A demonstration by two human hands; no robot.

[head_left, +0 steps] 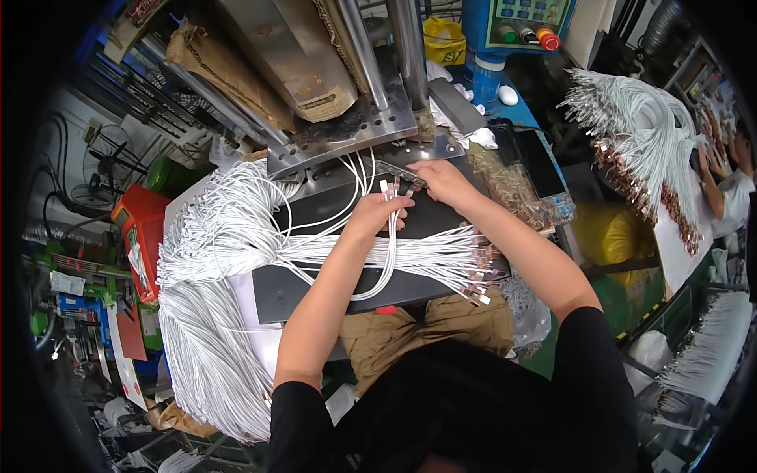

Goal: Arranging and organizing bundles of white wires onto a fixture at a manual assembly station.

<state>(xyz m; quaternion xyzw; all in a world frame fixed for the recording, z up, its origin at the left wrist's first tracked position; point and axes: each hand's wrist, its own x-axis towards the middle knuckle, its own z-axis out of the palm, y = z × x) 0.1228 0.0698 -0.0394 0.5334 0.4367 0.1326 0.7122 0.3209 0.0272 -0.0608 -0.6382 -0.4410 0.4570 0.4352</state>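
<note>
My left hand (380, 213) is closed round a few white cables (388, 264), whose small connector ends stick up past its fingers. Close beside it, my right hand (445, 183) pinches the edge of a narrow metal plate (402, 173) under the front of the press. Other white cables run up to that plate from the left. Below both hands, a loose bundle of white cables (339, 251) lies across the black work surface (284, 296), its copper-coloured and white tips (477, 272) fanned out at the right.
The steel press (347, 142) rises right ahead, cardboard strapped between its columns. Heaped white cables (213, 229) hang off the left side. A control box (528, 24) and blue bottle (487, 79) stand at the back right. Another person (733, 189) works beside cables at far right.
</note>
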